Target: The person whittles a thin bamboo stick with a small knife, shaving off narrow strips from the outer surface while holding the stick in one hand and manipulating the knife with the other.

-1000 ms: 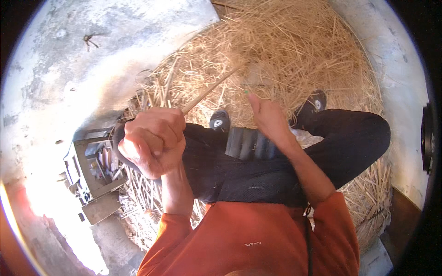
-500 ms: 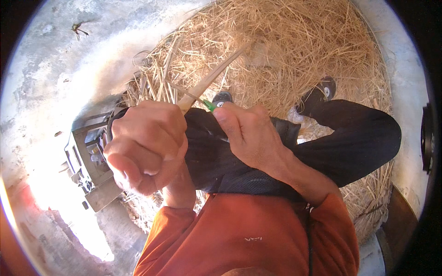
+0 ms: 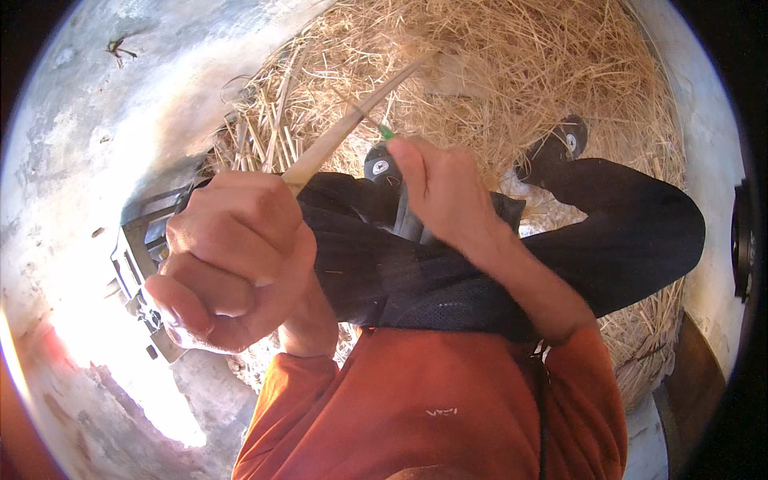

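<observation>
My left hand (image 3: 236, 256) is closed in a fist around the lower end of a pale, tapering wooden strip (image 3: 332, 142). From the fist the strip slants up and away to the right, over the straw. My right hand (image 3: 450, 192) is closed on a green-handled knife (image 3: 386, 131), mostly hidden in the fingers; only a bit of green shows. Its thin blade, blurred, lies across the strip about midway along. The strip's far tip is blurred against the straw.
Straw (image 3: 520, 56) covers the floor ahead. My dark-trousered legs (image 3: 624, 212) are bent under my hands, with dark shoes (image 3: 382, 166) beyond. A metal-framed object (image 3: 152, 232) stands at the left, beside a pale, worn wall (image 3: 96, 128).
My right hand and the knife have moved away from me along the strip, toward its far end. My left hand has shifted left and slightly nearer, still gripping the strip.
</observation>
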